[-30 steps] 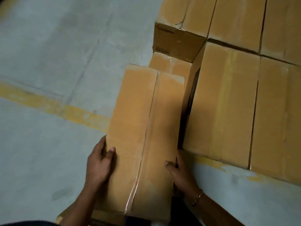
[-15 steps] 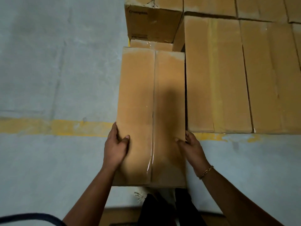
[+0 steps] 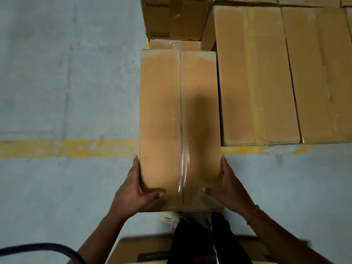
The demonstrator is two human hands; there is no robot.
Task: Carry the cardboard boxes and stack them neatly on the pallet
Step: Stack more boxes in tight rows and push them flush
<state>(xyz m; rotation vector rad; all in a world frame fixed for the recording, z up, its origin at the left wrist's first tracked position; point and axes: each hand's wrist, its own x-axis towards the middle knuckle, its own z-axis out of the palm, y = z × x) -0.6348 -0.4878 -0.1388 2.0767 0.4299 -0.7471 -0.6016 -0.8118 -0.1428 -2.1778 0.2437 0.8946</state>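
Observation:
A long brown cardboard box (image 3: 171,115) with clear tape down its middle seam is held in front of me, pointing away. My left hand (image 3: 136,189) grips its near left corner, thumb on top. My right hand (image 3: 227,187), with a gold bracelet on the wrist, grips its near right corner. Just to the right lie stacked boxes (image 3: 266,77) side by side, their tops slightly lower. No pallet shows beneath them.
A printed box (image 3: 175,18) stands at the far end, with a lower taped box (image 3: 174,44) before it. A yellow floor line (image 3: 66,148) crosses the grey concrete. Another box (image 3: 144,252) lies by my feet. A dark cable (image 3: 38,248) curves at bottom left.
The held box has swung parallel to the stacked boxes. Both hands have slid back along it to its near corners.

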